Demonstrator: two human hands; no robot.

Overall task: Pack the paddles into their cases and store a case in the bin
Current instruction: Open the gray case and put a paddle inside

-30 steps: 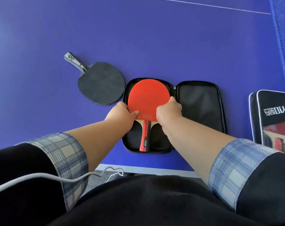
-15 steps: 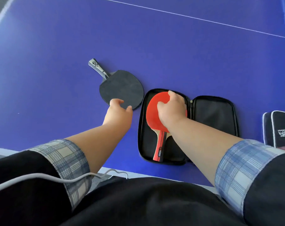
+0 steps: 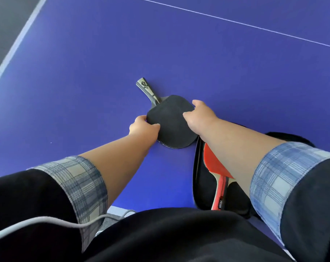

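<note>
A black-faced paddle (image 3: 170, 121) with a grey handle pointing up-left lies on the blue table. My left hand (image 3: 143, 128) grips the blade's left edge, thumb on top. My right hand (image 3: 199, 115) holds its right edge, fingers curled over the rim. To the right, a red-faced paddle (image 3: 215, 167) with a red and black handle lies in the open black case (image 3: 197, 174), largely hidden under my right forearm.
The blue table (image 3: 103, 72) carries a white line across its far part and a white border at the left edge, beyond which is dark floor. A grey cable (image 3: 47, 223) runs across my dark clothing near the table's front edge.
My right hand left the red paddle in the case and moved over to the black paddle's right edge. My left hand closed on its left edge. The view shifted left.
</note>
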